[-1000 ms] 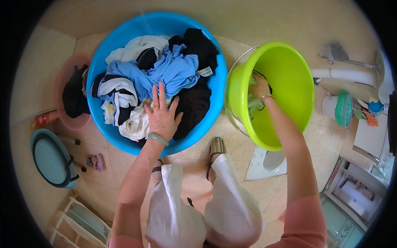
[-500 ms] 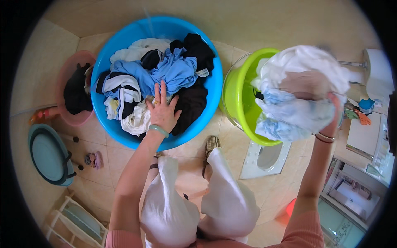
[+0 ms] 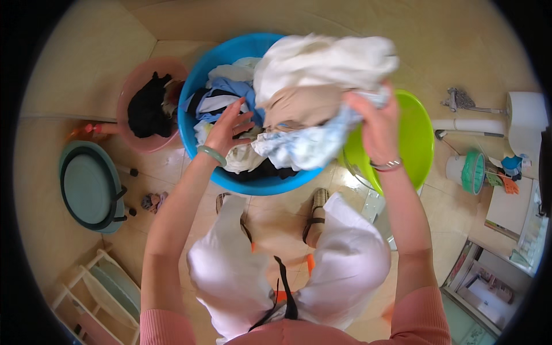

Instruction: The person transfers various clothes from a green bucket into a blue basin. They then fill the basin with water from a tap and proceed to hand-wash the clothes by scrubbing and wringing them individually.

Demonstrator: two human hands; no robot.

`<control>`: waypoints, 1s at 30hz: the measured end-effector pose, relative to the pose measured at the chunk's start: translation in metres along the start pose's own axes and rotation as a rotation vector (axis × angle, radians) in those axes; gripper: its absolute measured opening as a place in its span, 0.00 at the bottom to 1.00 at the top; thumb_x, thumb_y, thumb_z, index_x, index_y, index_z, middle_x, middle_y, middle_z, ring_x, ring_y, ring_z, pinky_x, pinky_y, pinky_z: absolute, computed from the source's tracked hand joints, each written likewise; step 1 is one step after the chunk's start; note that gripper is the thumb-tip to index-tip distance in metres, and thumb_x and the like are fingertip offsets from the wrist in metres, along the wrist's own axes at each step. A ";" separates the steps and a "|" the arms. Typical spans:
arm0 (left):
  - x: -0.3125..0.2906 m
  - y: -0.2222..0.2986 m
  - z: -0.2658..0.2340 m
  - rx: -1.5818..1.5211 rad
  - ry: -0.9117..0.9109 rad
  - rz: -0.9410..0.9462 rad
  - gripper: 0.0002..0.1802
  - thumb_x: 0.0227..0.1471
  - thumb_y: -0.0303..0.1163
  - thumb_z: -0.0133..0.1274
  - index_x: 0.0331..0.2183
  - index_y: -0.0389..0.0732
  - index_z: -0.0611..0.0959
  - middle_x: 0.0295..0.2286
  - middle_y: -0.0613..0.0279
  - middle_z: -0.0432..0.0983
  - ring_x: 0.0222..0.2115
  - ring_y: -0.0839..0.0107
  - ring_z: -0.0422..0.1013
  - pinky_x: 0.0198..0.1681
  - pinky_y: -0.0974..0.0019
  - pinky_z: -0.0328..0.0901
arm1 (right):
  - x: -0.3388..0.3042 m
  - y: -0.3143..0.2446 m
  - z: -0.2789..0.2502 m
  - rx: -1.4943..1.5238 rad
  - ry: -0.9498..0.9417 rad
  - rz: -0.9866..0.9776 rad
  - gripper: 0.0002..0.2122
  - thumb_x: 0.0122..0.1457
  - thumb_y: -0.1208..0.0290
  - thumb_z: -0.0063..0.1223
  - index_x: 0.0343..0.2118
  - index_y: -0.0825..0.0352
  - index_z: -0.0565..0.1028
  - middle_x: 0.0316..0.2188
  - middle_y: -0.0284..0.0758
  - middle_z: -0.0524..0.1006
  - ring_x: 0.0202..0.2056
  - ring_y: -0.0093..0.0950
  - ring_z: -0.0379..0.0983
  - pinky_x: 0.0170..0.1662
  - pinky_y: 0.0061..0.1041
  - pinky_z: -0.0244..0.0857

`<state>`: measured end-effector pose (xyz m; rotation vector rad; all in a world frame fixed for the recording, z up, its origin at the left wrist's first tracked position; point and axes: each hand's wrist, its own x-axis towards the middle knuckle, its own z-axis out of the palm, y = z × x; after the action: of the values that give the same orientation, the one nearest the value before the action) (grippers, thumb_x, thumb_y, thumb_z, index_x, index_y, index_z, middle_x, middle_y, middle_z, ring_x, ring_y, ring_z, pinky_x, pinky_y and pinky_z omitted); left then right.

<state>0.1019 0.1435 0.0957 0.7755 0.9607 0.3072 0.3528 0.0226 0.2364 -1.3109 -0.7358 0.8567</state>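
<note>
A loose bundle of clothes [image 3: 313,72], white, beige and pale blue-patterned, hangs over the right part of the blue basin [image 3: 259,187]. My right hand [image 3: 379,123] is closed on the bundle's right end, between the basin and the lime-green bucket [image 3: 417,135]. Over the basin's left side, my left hand [image 3: 230,129] has its fingers spread and holds nothing. Beneath it lie a blue garment [image 3: 233,86] and several white and dark pieces. The bundle hides much of the basin's load.
At the left a pink basin [image 3: 129,103] holds black clothing [image 3: 149,109]. Below it leans a grey-green folding basin [image 3: 89,190]. A squat toilet [image 3: 376,215] lies beside the bucket. A small bin with a green liner [image 3: 471,172] stands at the right.
My right hand has carried the clothes bundle left from the bucket to above the blue basin. My left hand has lifted off the laundry there. The view has shifted.
</note>
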 end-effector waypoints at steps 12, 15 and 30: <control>-0.020 0.002 0.003 1.395 0.012 0.271 0.32 0.51 0.38 0.54 0.56 0.39 0.66 0.54 0.47 0.64 0.47 0.52 0.69 0.50 0.57 0.64 | -0.012 0.080 0.033 -1.023 -0.571 0.097 0.12 0.54 0.63 0.49 0.37 0.60 0.79 0.35 0.42 0.79 0.38 0.43 0.75 0.44 0.38 0.68; -0.039 -0.026 0.022 1.582 0.139 0.256 0.42 0.51 0.41 0.55 0.62 0.45 0.55 0.59 0.42 0.53 0.54 0.45 0.61 0.54 0.55 0.62 | -0.051 0.108 0.045 -1.171 -0.693 0.299 0.11 0.53 0.63 0.46 0.33 0.58 0.80 0.35 0.41 0.79 0.39 0.43 0.75 0.44 0.39 0.69; -0.039 -0.114 0.058 1.976 -0.115 -0.207 0.68 0.38 0.71 0.54 0.65 0.49 0.35 0.62 0.30 0.36 0.63 0.36 0.37 0.57 0.47 0.54 | -0.001 0.115 -0.235 -0.989 -0.144 0.787 0.14 0.55 0.70 0.52 0.46 0.63 0.76 0.31 0.36 0.80 0.26 0.24 0.76 0.24 0.23 0.69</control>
<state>0.1173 0.0158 0.0585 2.3715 1.0116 -1.0883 0.5402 -0.0910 0.0929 -2.5404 -0.7890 1.2770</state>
